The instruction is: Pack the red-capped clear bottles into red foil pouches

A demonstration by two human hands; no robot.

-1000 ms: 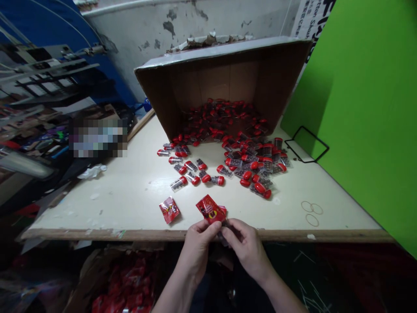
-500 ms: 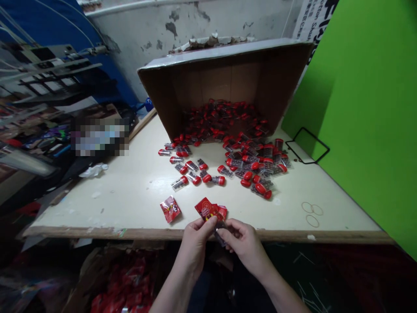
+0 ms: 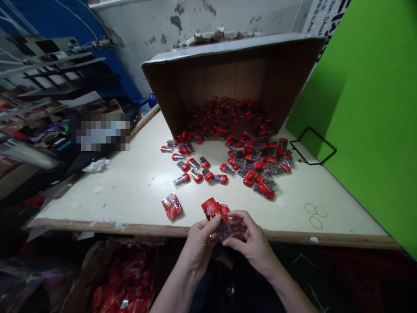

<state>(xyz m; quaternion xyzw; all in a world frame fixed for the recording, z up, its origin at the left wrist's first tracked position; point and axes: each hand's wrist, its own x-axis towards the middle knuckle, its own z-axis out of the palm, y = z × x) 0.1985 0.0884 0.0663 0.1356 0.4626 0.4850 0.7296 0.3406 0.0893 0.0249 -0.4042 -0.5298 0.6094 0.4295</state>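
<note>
Gently now; holding clear bead case (image 3: 224,231) with red cards (image 3: 211,206) at table's (image 3: 130,187) front edge | pinching it in left hand (image 3: 200,237), thumb on top | spanning its right side with right hand (image 3: 250,234), cannot tell how firmly | best brace near end, align cards, avoid creasing; mind red packet (image 3: 171,206) to left, loose cases (image 3: 237,162) beyond

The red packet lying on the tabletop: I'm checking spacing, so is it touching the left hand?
Apart: the head view shows tabletop between the red packet and the left hand.
</note>
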